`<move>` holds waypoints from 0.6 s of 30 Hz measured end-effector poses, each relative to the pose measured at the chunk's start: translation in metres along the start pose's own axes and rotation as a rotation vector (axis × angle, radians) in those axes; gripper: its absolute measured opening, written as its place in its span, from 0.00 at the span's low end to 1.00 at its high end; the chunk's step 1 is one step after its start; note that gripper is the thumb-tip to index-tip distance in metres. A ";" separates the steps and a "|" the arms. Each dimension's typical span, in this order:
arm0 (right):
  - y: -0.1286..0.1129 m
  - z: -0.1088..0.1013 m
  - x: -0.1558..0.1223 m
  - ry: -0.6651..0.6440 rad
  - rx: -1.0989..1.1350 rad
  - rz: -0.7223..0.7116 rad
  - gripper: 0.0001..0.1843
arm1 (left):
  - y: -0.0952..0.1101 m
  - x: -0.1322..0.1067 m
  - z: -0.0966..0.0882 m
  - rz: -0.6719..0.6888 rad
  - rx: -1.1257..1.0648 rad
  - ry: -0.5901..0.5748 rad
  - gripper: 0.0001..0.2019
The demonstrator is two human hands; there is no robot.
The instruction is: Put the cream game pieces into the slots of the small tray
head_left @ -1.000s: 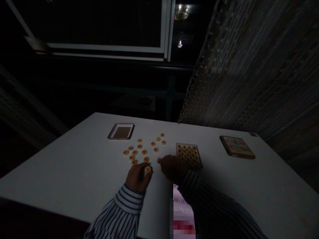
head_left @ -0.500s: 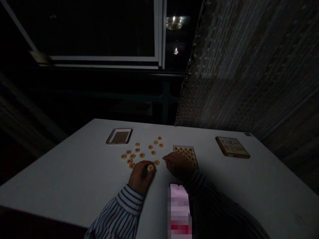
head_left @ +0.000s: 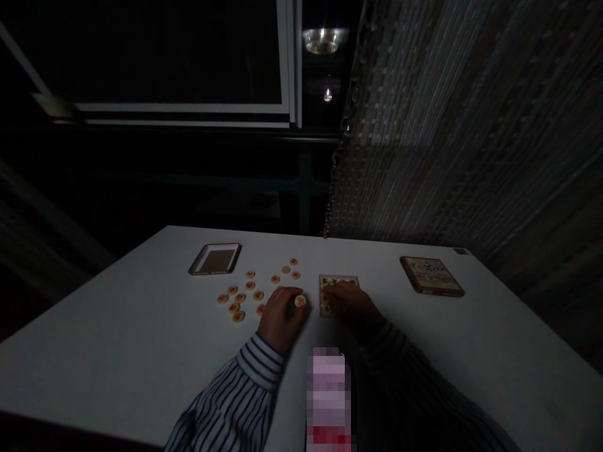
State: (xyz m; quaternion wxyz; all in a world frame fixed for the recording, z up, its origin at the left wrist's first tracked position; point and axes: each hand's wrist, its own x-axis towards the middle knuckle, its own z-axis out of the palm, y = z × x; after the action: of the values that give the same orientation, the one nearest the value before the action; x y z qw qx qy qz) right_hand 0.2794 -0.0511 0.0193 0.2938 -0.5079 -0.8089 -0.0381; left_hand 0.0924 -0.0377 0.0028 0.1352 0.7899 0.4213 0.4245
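Observation:
Several round cream game pieces (head_left: 240, 296) with red marks lie scattered on a white table (head_left: 117, 339). My left hand (head_left: 281, 317) rests on the table with its fingers closed round one such round piece (head_left: 300, 301). My right hand (head_left: 351, 302) lies over a small square tray (head_left: 326, 284) filled with the same pieces; its fingers are in shadow and I cannot tell whether they hold anything. Both arms wear striped sleeves.
An open box half (head_left: 215, 258) with a dark inside lies at the back left. A printed box lid (head_left: 431, 275) lies at the right. A beaded curtain (head_left: 447, 125) hangs behind the table, with a dark window (head_left: 179, 63) at the left. A pink tag (head_left: 328, 395) hangs below.
My left hand has carried the round piece to the right, toward the tray. My right hand has moved from the loose pieces onto the tray.

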 end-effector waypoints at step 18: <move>0.056 0.000 -0.038 0.296 -0.023 0.036 0.13 | 0.019 0.033 0.042 0.035 -0.078 0.016 0.10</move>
State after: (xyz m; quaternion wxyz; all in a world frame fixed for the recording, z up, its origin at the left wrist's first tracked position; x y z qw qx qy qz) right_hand 0.3385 -0.0549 -0.0136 0.4046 -0.5147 -0.7468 -0.1166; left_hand 0.1459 -0.0173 0.0068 0.1551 0.7878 0.3916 0.4494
